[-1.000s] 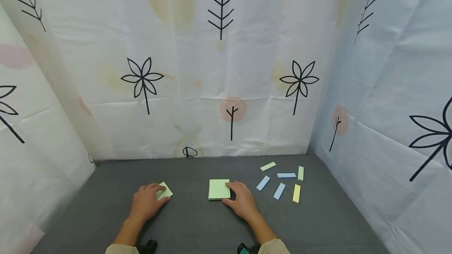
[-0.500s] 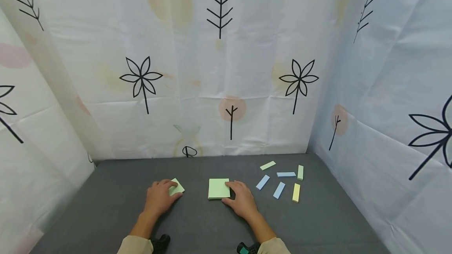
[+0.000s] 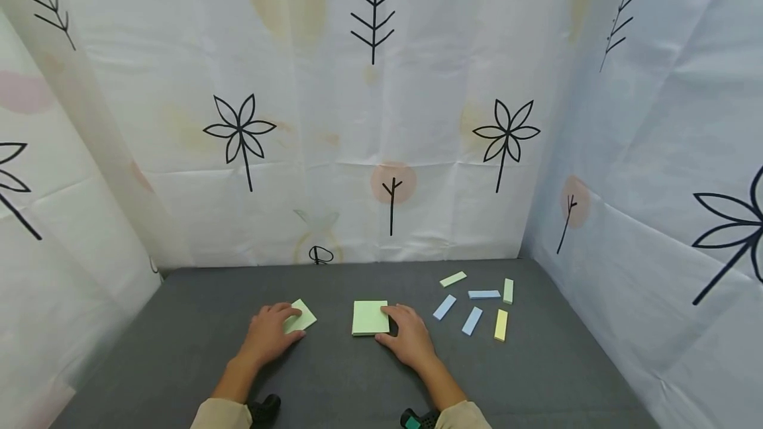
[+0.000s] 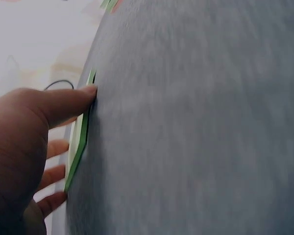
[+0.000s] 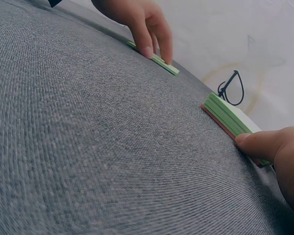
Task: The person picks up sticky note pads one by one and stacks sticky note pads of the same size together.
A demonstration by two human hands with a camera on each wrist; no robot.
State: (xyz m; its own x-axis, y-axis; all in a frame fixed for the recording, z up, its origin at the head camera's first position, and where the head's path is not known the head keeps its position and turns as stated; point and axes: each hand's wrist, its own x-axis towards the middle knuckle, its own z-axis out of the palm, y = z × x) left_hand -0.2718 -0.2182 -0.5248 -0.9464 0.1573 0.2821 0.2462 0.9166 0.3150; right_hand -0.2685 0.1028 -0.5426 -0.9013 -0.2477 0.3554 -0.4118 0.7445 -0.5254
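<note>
My left hand holds a thin light-green sticky note pad between thumb and fingers, low at the table and turned at an angle. In the left wrist view the thumb lies along the near edge of this pad, with the other fingers at its far side. To its right is a thicker square stack of sticky notes, gripped at its right side by my right hand. The right wrist view shows layered green sides on the stack and a reddish layer at the bottom. A gap separates pad and stack.
Several small strips lie at the right of the grey table: blue ones, pale green ones and a yellow one. A patterned white cloth hangs along the back and both sides.
My left hand has slid the thin pad rightward, closer to the stack, and slightly away from me; that gap has narrowed. My right hand and the stack stay in place.
</note>
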